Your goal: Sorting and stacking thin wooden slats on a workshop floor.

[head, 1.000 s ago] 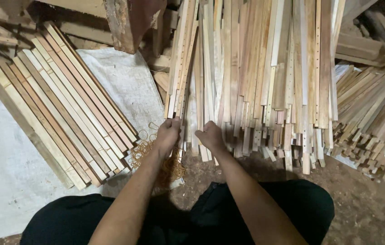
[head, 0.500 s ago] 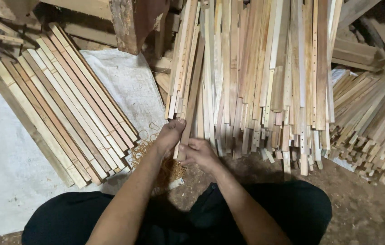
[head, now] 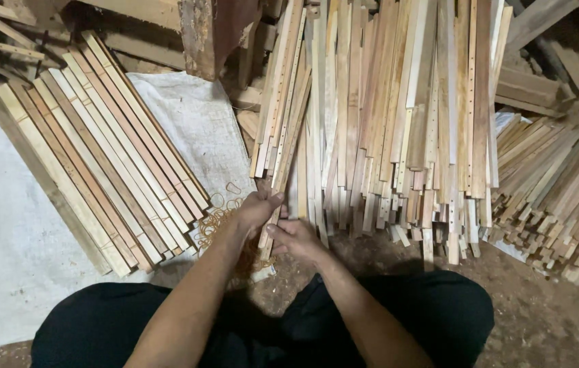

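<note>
1. Head view, looking down at two bare forearms over dark-clad knees; ground is bare dirt.
2. Left hand (head: 254, 210): fingers curled shut around the near end of a brown wooden slat (head: 288, 146), thumb on top.
3. Right hand (head: 294, 238): closed on the same slat just below the left hand; the two hands touch.
4. Slat position: lower end in both hands, upper end running up and slightly right, lying against the left edge of the big slat pile (head: 398, 116). It is tilted relative to the pile's pieces.
5. Big slat pile: long pale and reddish strips laid side by side, near ends ragged, some strips with rows of small holes. Fills the upper middle of the frame.
6. Sorted row of slats (head: 98, 150): laid flat and parallel on a white woven sheet (head: 3, 225), on the person's left, running diagonally; well apart from the hands.
7. Rubber bands (head: 216, 219): loose tan heap at the sheet's near right edge, just beside the left wrist.
8. Stack of shorter sticks (head: 555, 197): at the far right, ends pointing toward the dirt.
9. Dark wooden post (head: 211, 34): stands at the top, between the sorted row and the big pile.
</note>
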